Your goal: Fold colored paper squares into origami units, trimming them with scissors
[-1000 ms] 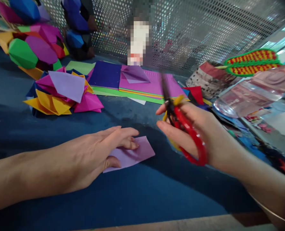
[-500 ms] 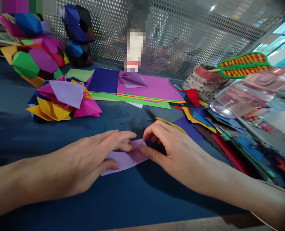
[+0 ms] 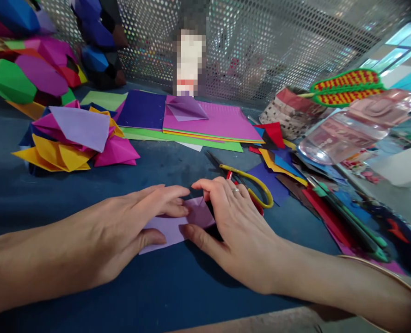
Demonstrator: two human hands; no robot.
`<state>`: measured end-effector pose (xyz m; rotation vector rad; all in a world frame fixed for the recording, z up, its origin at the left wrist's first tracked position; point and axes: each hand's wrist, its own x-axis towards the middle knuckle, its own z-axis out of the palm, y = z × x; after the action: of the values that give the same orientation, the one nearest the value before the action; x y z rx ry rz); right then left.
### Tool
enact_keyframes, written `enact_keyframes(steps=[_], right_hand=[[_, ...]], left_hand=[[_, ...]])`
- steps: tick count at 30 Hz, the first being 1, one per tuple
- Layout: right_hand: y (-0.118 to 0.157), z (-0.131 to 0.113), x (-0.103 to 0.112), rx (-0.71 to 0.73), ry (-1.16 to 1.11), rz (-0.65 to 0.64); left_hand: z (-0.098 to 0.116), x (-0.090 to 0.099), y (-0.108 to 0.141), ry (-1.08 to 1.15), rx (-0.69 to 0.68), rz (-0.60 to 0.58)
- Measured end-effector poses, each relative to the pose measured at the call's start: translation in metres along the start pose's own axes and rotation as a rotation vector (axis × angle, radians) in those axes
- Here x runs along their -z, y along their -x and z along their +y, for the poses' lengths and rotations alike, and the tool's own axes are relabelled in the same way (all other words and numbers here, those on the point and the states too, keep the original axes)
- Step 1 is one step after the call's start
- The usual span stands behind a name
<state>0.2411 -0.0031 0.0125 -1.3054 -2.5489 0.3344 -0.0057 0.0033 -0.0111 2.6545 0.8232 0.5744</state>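
A small lilac sheet of paper lies on the dark blue table between my hands, its right end folded over. My left hand rests on its left part, thumb and fingers apart, pressing it down. Over the right end is my right hand, its thumb on the fold and its index finger stretched beyond the far edge; the fingers are apart. Just behind my right hand lie yellow and red-handled scissors. A folded cluster of lilac, pink and yellow paper stands at the left.
Stacked coloured sheets lie at the back before a perforated metal screen. Faceted paper shapes stand back left. At the right are paper scraps, a green-black cutter, a fabric basket and a clear pink bottle.
My right thumb has slid left and nearer along the paper, and the right end is now folded over. More of the scissors shows. The view has shifted slightly.
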Motion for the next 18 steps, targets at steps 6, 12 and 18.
enact_keyframes(steps=[6, 12, 18], right_hand=[[0.003, 0.002, 0.000, 0.021, 0.001, 0.017], [0.010, 0.010, 0.000, 0.069, 0.032, 0.029], [0.011, 0.015, 0.004, 0.058, -0.009, 0.058]], left_hand=[[-0.002, 0.000, 0.002, 0.018, 0.009, 0.017], [-0.005, -0.004, 0.004, 0.017, 0.038, -0.003], [-0.005, -0.003, 0.005, 0.038, 0.047, -0.004]])
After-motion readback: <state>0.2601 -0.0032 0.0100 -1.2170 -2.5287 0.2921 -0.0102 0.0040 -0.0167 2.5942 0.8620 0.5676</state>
